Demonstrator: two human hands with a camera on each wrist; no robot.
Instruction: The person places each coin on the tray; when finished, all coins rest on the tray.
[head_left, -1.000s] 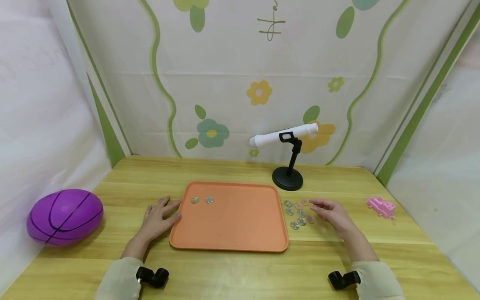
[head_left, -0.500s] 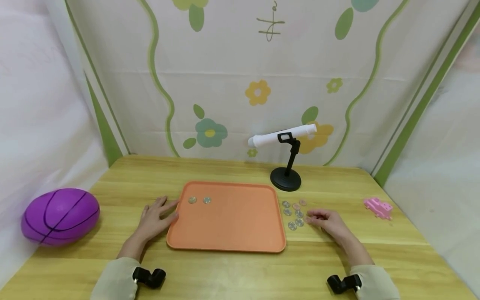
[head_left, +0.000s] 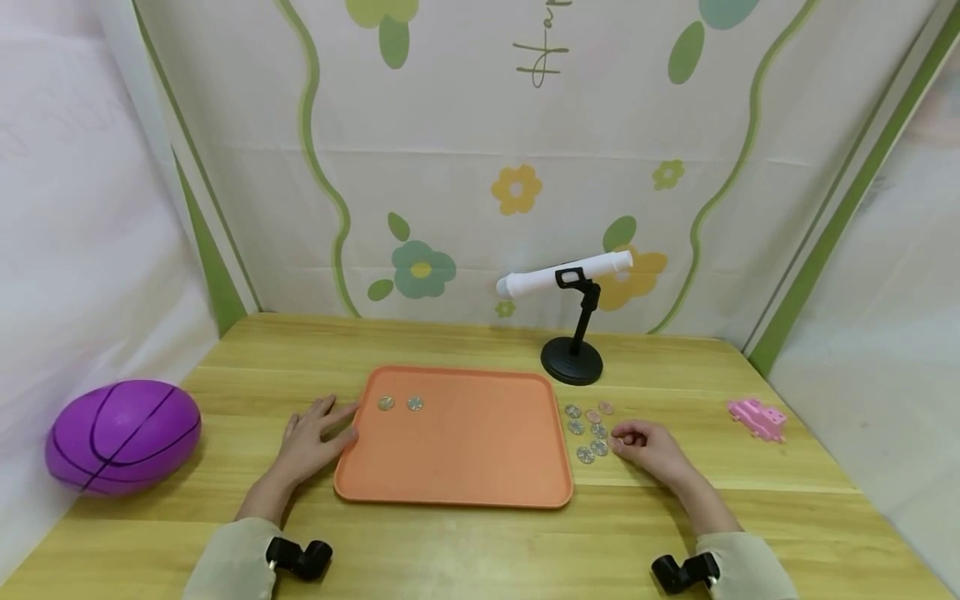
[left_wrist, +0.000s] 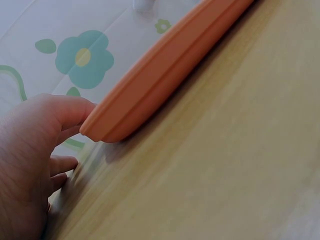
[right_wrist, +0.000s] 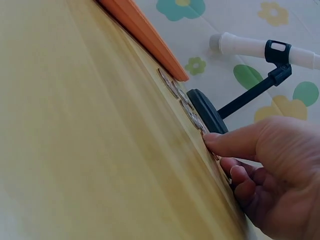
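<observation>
My right hand [head_left: 649, 450] just curled in and pinched a coin [right_wrist: 215, 156] toward the right edge of the tabletop [head_left: 480, 554], so its pick-up seemed begun, while my relaxed left hand [head_left: 309, 442] touched the tray [head_left: 457, 454].

Sideways script [head_left: 543, 58] on the backdrop [head_left: 435, 108] reads "Ha".

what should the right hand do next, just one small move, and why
I'd probably lift the copper-coloured coin slightly off the table with the right hand. Its thumb and fingertips are at that coin, though how firmly they hold it is unclear; two coins already lie on the orange tray, and the left hand touches the tray's left edge.
</observation>
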